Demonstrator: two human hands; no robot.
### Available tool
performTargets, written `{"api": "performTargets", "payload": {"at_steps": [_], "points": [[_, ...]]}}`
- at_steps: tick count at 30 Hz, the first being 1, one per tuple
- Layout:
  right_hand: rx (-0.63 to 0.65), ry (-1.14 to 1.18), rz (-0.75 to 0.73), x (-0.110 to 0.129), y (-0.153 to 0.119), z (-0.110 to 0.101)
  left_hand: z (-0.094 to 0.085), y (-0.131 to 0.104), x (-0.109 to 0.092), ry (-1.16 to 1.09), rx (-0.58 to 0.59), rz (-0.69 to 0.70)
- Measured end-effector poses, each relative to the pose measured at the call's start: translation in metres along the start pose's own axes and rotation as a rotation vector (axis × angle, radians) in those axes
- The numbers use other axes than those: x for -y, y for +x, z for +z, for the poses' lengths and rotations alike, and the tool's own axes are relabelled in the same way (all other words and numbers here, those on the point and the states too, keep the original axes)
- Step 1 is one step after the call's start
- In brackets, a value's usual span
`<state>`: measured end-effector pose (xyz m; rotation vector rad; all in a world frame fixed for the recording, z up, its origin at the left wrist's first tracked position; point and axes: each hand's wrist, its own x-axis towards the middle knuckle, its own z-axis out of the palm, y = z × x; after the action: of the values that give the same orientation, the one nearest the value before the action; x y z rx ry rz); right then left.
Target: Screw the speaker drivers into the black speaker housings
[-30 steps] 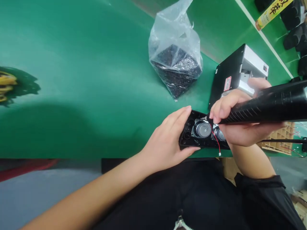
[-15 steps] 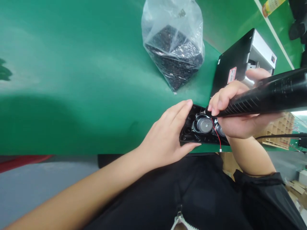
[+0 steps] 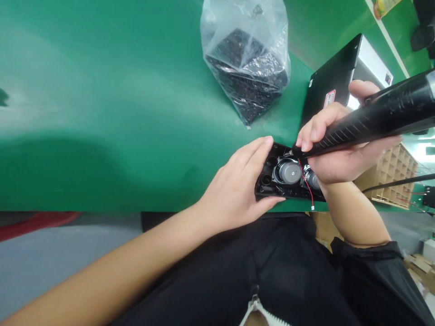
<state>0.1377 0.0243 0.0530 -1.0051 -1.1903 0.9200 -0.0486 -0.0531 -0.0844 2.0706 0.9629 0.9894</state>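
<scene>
My left hand (image 3: 238, 183) grips the left end of a black speaker housing (image 3: 279, 191), thumb along the near side and fingers over the far side. Inside the housing sit two round silver speaker drivers (image 3: 288, 172), the second partly hidden by my right hand. A red wire (image 3: 308, 184) with a small white plug hangs over the near edge. My right hand (image 3: 340, 149) is wrapped round a black electric screwdriver (image 3: 370, 120), held tilted. Its tip reaches the housing's far edge beside the left driver; the contact point is too small to make out.
A clear plastic bag (image 3: 246, 72) with black contents lies beyond the housing on the green table (image 3: 102, 113). A black and silver machine box (image 3: 335, 72) stands at the right. Behind my right wrist is a cardboard divider box (image 3: 396, 176), with a black cable (image 3: 401, 182) near it.
The screwdriver's rear end has shifted slightly upward in view, with my right hand. My left hand stays on the housing. The whole view has moved a little.
</scene>
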Motion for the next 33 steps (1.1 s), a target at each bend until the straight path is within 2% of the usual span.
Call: {"api": "performTargets", "payload": {"at_steps": [3, 6, 8, 12, 15, 17, 20, 23, 26, 33], "points": [[0.015, -0.07, -0.006, -0.007, -0.002, -0.004, 0.0, 0.001, 0.0, 0.028, 0.01, -0.005], [0.058, -0.113, -0.129, -0.026, -0.002, -0.01, 0.001, 0.001, 0.002, 0.035, 0.018, -0.009], [0.077, -0.146, -0.159, -0.039, 0.0, -0.013, 0.002, 0.001, 0.003, 0.036, 0.02, -0.015], [0.027, -0.04, -0.107, -0.04, 0.007, -0.016, 0.002, 0.001, 0.003, 0.035, 0.025, -0.014], [0.087, -0.006, -0.052, -0.028, 0.009, -0.015, 0.003, 0.002, 0.003, 0.036, 0.018, -0.01], [0.092, 0.019, -0.062, -0.028, 0.008, -0.014, 0.004, 0.002, 0.003, 0.037, 0.011, -0.013], [0.046, 0.067, -0.105, -0.044, 0.01, -0.018, 0.005, 0.003, 0.003, 0.035, 0.014, -0.017], [0.128, 0.034, -0.063, -0.062, 0.012, -0.026, 0.004, 0.003, 0.004, 0.036, 0.011, -0.013], [0.191, -0.003, -0.027, -0.065, 0.009, -0.026, 0.004, 0.002, 0.005, 0.033, -0.002, -0.006], [0.062, 0.042, -0.195, -0.06, -0.005, -0.009, 0.007, 0.003, 0.01, 0.028, 0.034, -0.033]]}}
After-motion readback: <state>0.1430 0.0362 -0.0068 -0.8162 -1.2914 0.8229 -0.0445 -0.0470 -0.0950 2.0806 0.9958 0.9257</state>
